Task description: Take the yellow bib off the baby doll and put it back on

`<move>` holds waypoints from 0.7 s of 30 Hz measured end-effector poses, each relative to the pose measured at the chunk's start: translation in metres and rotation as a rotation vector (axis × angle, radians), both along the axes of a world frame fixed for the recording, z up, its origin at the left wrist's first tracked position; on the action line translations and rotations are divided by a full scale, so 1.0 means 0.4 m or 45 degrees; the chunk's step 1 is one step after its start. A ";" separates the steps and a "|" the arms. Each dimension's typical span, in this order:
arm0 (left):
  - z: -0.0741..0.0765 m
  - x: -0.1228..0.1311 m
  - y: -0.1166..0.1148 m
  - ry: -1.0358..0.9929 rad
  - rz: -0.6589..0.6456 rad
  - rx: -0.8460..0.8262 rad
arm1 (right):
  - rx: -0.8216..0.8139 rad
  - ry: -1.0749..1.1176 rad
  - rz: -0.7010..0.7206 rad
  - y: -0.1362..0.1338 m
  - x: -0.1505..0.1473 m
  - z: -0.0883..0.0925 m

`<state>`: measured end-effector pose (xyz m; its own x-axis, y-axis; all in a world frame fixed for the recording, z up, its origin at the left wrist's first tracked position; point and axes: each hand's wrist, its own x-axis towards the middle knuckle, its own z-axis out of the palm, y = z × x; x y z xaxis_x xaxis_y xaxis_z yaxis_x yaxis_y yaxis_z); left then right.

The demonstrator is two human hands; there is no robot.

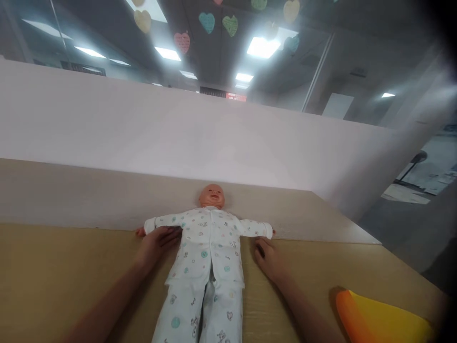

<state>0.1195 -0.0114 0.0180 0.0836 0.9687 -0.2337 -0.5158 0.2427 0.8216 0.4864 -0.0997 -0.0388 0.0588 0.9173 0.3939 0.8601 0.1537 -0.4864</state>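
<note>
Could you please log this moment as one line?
left hand: on doll sleeve | right hand: on table beside doll | doll: face up

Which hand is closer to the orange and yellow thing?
The right hand. It rests on the table beside the doll, up-left of the orange and yellow thing. The left hand lies across the doll.

Single head cam, close above the table (71,276), facing forward and slightly down over both forearms toward the white partition (107,124) and ceiling.
</note>
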 end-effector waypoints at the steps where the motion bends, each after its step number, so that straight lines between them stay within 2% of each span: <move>1: -0.002 -0.009 0.012 0.043 0.040 0.012 | 0.000 0.000 0.000 -0.001 -0.001 -0.001; 7: -0.014 -0.028 0.052 0.198 0.118 0.049 | -0.025 -0.026 -0.014 -0.007 -0.001 -0.004; 10: -0.030 -0.023 0.040 0.268 0.184 0.107 | 0.007 -0.018 0.013 -0.013 -0.008 -0.005; 12: -0.040 -0.017 0.015 0.457 0.234 0.197 | 0.028 0.002 0.030 -0.022 -0.019 -0.005; 16: -0.048 -0.010 -0.091 0.897 0.183 0.430 | 0.025 0.013 0.051 -0.046 -0.055 -0.004; 19: -0.049 -0.025 -0.223 1.037 0.183 0.408 | 0.025 -0.038 0.009 -0.073 -0.089 -0.002; 21: -0.047 -0.045 -0.320 1.040 0.071 0.361 | 0.045 -0.067 -0.005 -0.110 -0.113 0.000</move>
<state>0.1015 -0.1393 -0.0010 -0.0548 0.9972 0.0510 0.2576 -0.0352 0.9656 0.4410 -0.1437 -0.0387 0.0407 0.9026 0.4285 0.8850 0.1665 -0.4348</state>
